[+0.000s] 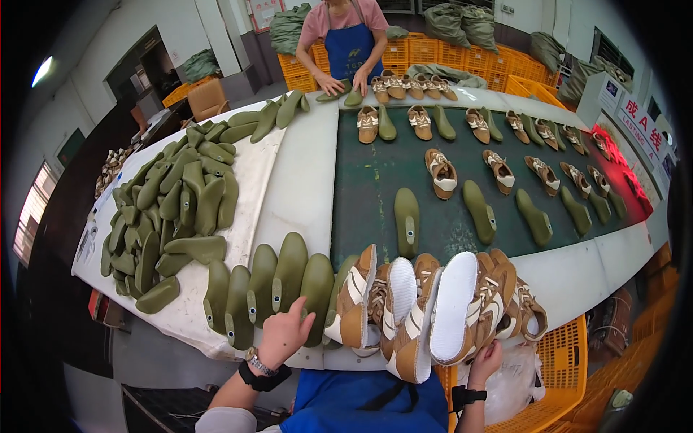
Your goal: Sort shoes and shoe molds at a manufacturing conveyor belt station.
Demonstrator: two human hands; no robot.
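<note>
My left hand (284, 335) reaches to the near row of upright green shoe lasts (292, 267). Its index finger and thumb are spread against one last (316, 289), with the other fingers partly hidden. Beside that row, a cluster of brown-and-white sneakers (415, 325) leans along the table's near edge. One sneaker's white sole (455, 307) faces me. My right hand (487, 362) is low at the right end of this cluster, fingers curled in near the underside of a brown sneaker (496, 299). What those fingers hold, if anything, is hidden.
Many green lasts (170, 195) are heaped on the left. A dark green conveyor belt (368, 216) carries rows of sneakers and lasts. Across the table a person in a blue apron (350, 47) handles two lasts. An orange crate (567, 361) with plastic bags sits at lower right.
</note>
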